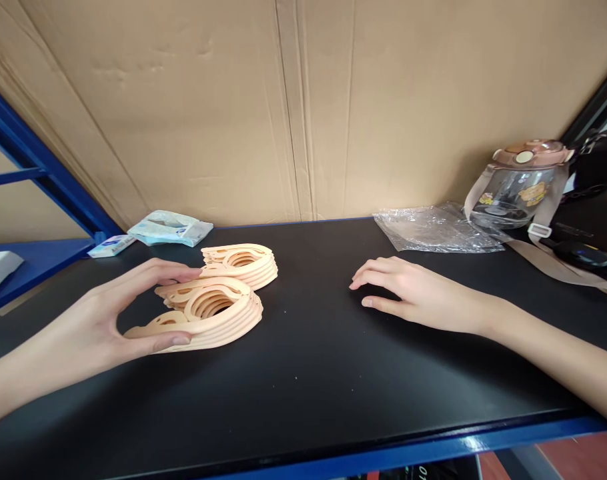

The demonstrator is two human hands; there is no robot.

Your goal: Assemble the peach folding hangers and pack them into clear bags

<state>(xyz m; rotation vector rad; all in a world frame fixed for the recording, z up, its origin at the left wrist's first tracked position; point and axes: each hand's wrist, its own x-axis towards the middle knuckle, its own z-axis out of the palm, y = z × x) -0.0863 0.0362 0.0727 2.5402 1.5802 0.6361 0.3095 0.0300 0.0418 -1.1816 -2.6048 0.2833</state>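
Observation:
Two stacks of flat, peach-coloured plastic pieces, curved at one end and with rounded openings, are on the black tabletop left of centre. My left hand [103, 320] is closed around the near stack [223, 330], thumb along its front side and fingers at its back. Just behind it is the far stack [263, 270], close to my left fingertips. My right hand [401, 290] is to the right, low over the tabletop, with fingers loosely bent and the thumb apart. Nothing shows in it.
At the back left are a light-blue tissue pack [171, 229] and a smaller packet [111, 246]. Clear plastic bags [433, 230], a strapped water bottle [518, 187] and a black bag [593, 220] are at the right. A cardboard wall [208, 120] closes the back; a blue edge [408, 450] borders the front.

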